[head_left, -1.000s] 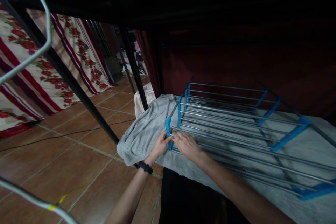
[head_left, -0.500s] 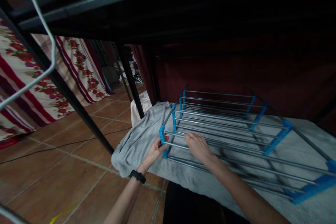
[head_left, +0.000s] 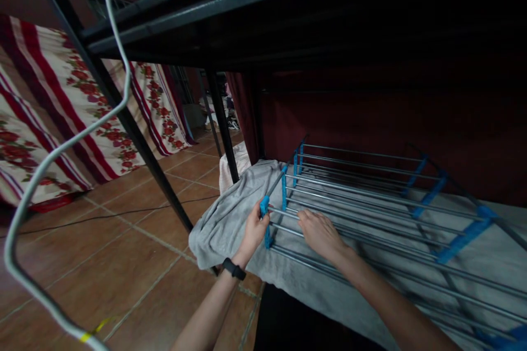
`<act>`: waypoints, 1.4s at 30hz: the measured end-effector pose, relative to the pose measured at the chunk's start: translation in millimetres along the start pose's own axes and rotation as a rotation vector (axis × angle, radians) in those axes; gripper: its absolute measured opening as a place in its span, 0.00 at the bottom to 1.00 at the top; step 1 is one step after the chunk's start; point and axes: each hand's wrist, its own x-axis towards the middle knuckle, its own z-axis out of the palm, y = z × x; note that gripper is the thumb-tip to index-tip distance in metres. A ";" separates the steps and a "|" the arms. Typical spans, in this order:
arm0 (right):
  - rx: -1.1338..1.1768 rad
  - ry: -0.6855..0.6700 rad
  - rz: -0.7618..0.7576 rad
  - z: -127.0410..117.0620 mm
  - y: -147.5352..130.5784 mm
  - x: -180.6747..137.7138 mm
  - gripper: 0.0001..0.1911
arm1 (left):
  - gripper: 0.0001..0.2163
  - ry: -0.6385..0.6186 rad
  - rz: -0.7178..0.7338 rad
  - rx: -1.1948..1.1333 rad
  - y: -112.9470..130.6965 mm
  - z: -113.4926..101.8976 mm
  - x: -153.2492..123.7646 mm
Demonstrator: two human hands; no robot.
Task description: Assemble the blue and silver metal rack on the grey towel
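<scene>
Gripping the near blue end bracket (head_left: pixel 265 219) of a folded drying rack (head_left: pixel 370 203), the left hand (head_left: pixel 254 230) has its fingers curled round the plastic piece, closed on it; a black wristband (head_left: pixel 234 269) sits just behind that hold. Just to the right of this grip, the right hand (head_left: pixel 319 233) lies palm down across the thin metal rods (head_left: pixel 362 230), fingers spread and bent over them, pressing rather than clearly clasping (whether any finger hooks under a rod cannot be told). The rack lies flat on a grey towel (head_left: pixel 224 219) that covers the lower bunk, directly beneath both hands and running away from them to the right. It looks light and stiff, a frame of slim tubes joined by plastic, so the rods would likely be smooth and a little slippery, while the blue brackets give the firmer place to take hold; the hinged parts may swing if lifted from one end only. One rack shows, with two hands on it, about six blue brackets visible and roughly ten rods, though the far ones blur together. Beyond the grip, to its left, stand black bed posts (head_left: pixel 224 126), a tiled floor (head_left: pixel 123 252) and floral curtains (head_left: pixel 82 104); a white wire hanger (head_left: pixel 74 137) hangs close to the camera.
</scene>
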 end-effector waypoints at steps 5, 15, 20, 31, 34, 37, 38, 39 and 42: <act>0.051 -0.030 -0.029 3.7 -12.7 18.1 0.19 | 0.17 0.044 0.013 0.057 2.3 6.5 -1.3; -0.072 -0.076 -0.003 -10.1 -19.6 38.5 0.22 | 0.12 0.044 0.050 0.064 3.0 7.5 2.0; -0.069 -0.064 0.025 -12.7 -16.1 50.1 0.22 | 0.23 0.068 0.063 0.026 2.8 9.5 0.4; -0.038 -0.026 -0.001 -8.7 -3.2 60.4 0.23 | 0.22 0.053 0.046 -0.048 5.9 10.6 0.9; -0.004 -0.052 -0.011 -11.3 -5.4 61.7 0.24 | 0.23 0.045 0.039 -0.049 4.6 10.1 1.3; 0.076 -0.053 -0.061 -17.3 -12.5 60.5 0.23 | 0.24 0.033 0.038 -0.050 3.2 10.1 2.0; 0.092 -0.049 -0.078 -19.5 -15.6 59.1 0.23 | 0.24 0.029 0.039 -0.051 3.1 10.2 2.2; 0.100 -0.048 -0.092 -21.5 -18.7 57.4 0.22 | 0.24 0.027 0.040 -0.052 3.2 10.5 2.5; 0.083 -0.055 -0.127 -24.9 -26.2 50.7 0.23 | 0.24 0.021 0.051 -0.060 4.6 11.2 3.0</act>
